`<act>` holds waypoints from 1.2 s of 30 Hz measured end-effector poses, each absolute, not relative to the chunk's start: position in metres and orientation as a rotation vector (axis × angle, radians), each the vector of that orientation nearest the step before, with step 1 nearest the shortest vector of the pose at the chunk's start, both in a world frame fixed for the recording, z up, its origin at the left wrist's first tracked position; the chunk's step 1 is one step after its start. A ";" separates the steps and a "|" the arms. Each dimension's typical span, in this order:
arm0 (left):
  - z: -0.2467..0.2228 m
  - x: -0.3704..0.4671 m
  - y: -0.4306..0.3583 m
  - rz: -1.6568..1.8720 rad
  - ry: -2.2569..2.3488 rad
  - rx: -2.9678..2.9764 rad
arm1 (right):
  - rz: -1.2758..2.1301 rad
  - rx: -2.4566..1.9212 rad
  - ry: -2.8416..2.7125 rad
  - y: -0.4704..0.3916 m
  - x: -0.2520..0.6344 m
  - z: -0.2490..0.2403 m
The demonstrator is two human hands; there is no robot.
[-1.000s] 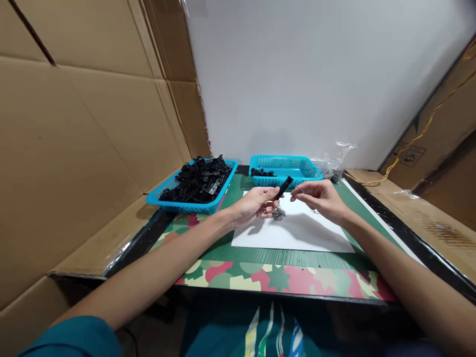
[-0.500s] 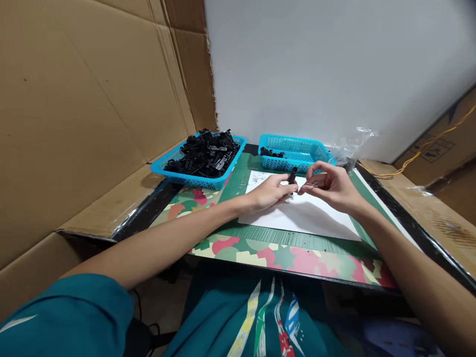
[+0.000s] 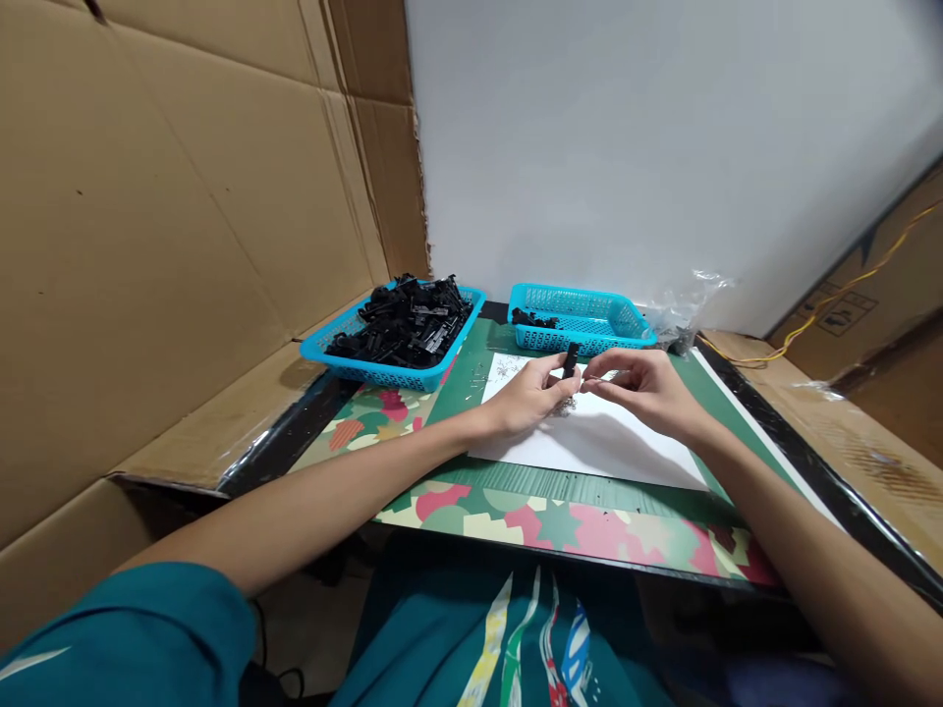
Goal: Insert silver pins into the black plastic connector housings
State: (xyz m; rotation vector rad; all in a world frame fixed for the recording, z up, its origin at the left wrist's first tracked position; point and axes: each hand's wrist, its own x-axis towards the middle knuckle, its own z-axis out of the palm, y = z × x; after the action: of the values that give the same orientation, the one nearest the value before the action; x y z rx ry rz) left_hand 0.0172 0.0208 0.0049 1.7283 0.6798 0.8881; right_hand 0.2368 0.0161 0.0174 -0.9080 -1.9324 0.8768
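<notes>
My left hand is closed around a small black plastic part, which stands upright between thumb and fingers. Just to its right, my right hand is pinched, its fingertips close to the black part. A tiny thin piece seems to show at those fingertips, too small to name. Both hands are over a white sheet of paper. Beneath the left fingertips lies a little heap of small metal pieces. More fine metal pieces are scattered at the sheet's far left corner.
A blue basket heaped with black plastic parts stands at the left. Another blue basket at the back holds a few black parts. A clear plastic bag lies beside it. Cardboard walls the left side.
My right hand has come closer to the black part, its fingers more tightly pinched. The left hand keeps its hold. The whole view has shifted slightly.
</notes>
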 end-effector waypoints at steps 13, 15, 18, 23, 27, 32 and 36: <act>0.002 0.020 0.022 0.818 0.587 1.552 | 0.867 -0.974 -1.898 0.016 0.236 0.017; 0.001 0.018 0.024 0.773 0.579 1.529 | 0.860 -0.977 -1.879 0.016 0.236 0.017; -0.003 0.015 0.027 0.681 0.547 1.493 | 0.818 -0.988 -1.838 0.013 0.236 0.017; -0.017 0.013 0.033 0.750 0.528 1.471 | 0.436 -1.005 -1.998 0.005 0.234 0.013; -0.019 0.013 0.032 0.792 0.482 1.456 | 0.054 -0.962 -2.183 0.001 0.232 0.006; -0.013 0.012 0.026 0.807 0.542 1.541 | -0.094 -0.902 -2.361 -0.002 0.230 0.003; -0.012 0.010 0.022 0.844 0.607 1.697 | -0.214 -0.867 -2.420 -0.002 0.229 0.005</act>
State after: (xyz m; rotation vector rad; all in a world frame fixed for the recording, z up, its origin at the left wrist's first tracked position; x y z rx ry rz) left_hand 0.0102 0.0223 -0.0121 1.6974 0.6072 0.8438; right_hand 0.2288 -0.0023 0.0055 -0.8674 -2.4203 -0.2137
